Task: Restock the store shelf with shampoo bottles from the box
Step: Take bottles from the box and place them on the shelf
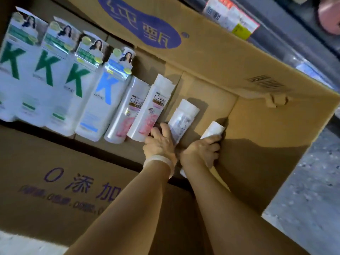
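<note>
Both hands are reaching deep into the cardboard box (211, 57), side by side and nearly touching at the wrists, each taking its own bottle. The left hand (160, 142), with a pale band at its wrist, is wrapping its fingers round the lower end of a white bottle (182, 116) lying label-down on the box floor, its cap pointing toward the far wall. The right hand (204, 150) is closing over a second white bottle (213, 129) that is sitting in the right-hand corner of the box, hard against the side wall; the grip looks firm, though the fingertips are hidden behind the bottle. Taking one bottle per hand probably means fewer trips to the shelf. Just left of the left hand, two Clear shampoo bottles (147, 109) with pink labels are lying flat next to each other, apparently touching, caps toward the far wall. Beyond them, filling the left end of the box, a row of larger white bottles marked with a big K (75, 89) is lying packed together, three lettered in green and one in blue (99, 100). The right end of the box floor is showing bare cardboard, so a fair share of the stock seems to be already out. The shelf itself cannot be made out clearly here; grey speckled floor (312, 190) is showing past the right-hand wall.
</note>
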Motion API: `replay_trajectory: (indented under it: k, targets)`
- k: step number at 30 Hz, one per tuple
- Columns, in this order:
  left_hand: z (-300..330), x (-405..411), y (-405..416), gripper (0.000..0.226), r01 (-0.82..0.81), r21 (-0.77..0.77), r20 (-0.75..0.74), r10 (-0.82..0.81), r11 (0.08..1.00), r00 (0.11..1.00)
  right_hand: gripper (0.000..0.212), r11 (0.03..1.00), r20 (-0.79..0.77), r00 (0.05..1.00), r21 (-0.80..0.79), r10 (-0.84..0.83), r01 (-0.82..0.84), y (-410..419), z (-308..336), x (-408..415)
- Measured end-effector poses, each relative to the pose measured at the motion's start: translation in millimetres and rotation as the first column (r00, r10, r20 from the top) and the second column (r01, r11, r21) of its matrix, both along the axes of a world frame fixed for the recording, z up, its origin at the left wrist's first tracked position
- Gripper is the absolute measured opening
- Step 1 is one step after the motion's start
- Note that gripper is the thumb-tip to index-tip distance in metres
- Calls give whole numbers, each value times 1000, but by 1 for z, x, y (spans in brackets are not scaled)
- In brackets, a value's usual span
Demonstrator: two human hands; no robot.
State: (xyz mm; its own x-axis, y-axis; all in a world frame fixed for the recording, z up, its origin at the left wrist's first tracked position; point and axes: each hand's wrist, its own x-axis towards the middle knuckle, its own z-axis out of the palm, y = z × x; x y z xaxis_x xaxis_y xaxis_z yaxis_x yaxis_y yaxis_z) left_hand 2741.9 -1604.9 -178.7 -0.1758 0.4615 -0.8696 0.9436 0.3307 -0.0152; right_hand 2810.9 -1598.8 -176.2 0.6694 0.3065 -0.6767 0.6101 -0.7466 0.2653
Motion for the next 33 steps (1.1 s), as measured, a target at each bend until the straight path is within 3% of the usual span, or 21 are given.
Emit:
replay_trajectory:
  k: [6, 9, 11, 13, 15, 18, 22, 25, 30, 33]
  targets:
    - [-8, -13, 13, 74, 60, 72, 80, -66, 996, 995, 109, 981, -82, 994, 178, -67, 80, -3, -6, 0]
    - [7, -16, 19, 66, -255, 15, 115, 252, 967, 961, 100, 942, -241, 965, 288, -106, 175, 0, 10, 5]
    - [31, -23, 21, 58, -498, 44, 133, 489, 866, 862, 90, 916, -333, 937, 333, -108, 224, 7, 32, 6]
    - [67, -33, 22, 47, -580, 114, 166, 560, 807, 812, 70, 913, -379, 924, 362, -38, 187, 18, 66, 4]
    - [114, -45, 24, 43, -547, 210, 198, 513, 810, 836, 59, 912, -412, 911, 377, 9, 161, 29, 112, 0]
    - [197, -62, 35, 47, -447, 385, 234, 383, 807, 894, 68, 887, -476, 879, 420, 35, 192, 46, 199, -2]
    - [329, -69, 63, 47, -480, 578, 321, 357, 660, 877, 46, 794, -614, 783, 523, 99, 310, 73, 333, 5]
    - [430, -57, 80, 39, -527, 680, 413, 328, 510, 850, 42, 721, -610, 761, 628, 221, 294, 91, 441, 16]
    - [579, -9, 83, 38, -693, 627, 646, 259, 356, 718, 42, 564, -596, 718, 752, 359, 341, 91, 605, 47]
    - [657, 14, 73, 40, -722, 573, 751, 105, 388, 652, 48, 448, -528, 742, 827, 413, 339, 76, 688, 70]
